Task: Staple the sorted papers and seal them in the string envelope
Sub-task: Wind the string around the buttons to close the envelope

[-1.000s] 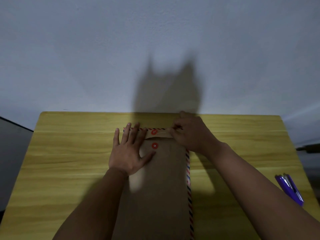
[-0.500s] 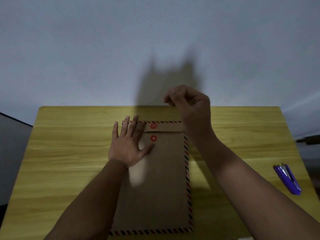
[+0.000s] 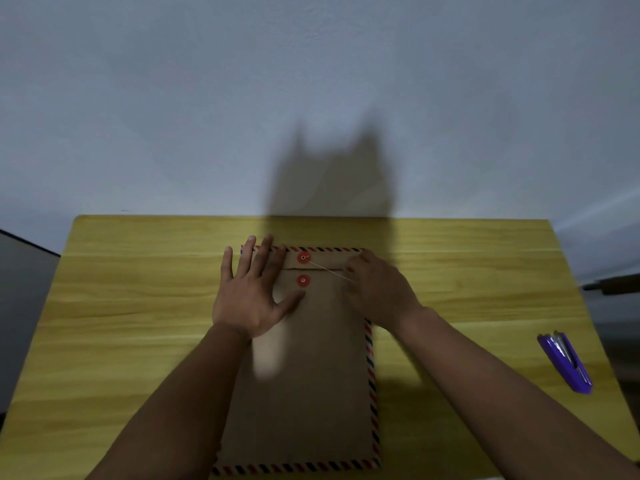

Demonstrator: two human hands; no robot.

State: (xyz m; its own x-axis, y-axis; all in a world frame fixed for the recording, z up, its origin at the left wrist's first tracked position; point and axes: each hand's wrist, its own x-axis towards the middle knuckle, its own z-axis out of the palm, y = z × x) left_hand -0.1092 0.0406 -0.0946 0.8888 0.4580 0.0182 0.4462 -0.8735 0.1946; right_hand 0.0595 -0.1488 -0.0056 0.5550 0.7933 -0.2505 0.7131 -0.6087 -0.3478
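Observation:
A brown string envelope (image 3: 311, 375) with a red-and-blue striped border lies lengthwise on the wooden table (image 3: 138, 306), its flap folded down at the far end. Two red discs sit there, the upper disc (image 3: 303, 258) on the flap and the lower disc (image 3: 303, 280) on the body. My left hand (image 3: 252, 292) presses flat, fingers spread, on the envelope's upper left. My right hand (image 3: 377, 289) rests on the upper right and pinches a thin white string (image 3: 329, 270) that runs taut from the upper disc. No papers are visible.
A purple stapler (image 3: 566, 363) lies near the table's right edge. A plain wall stands right behind the table's far edge. A dark surface shows past the left edge.
My right hand was raised above the flap half a second ago; it has come down to the envelope's upper right with the string drawn sideways from the upper disc. My left hand has stayed put.

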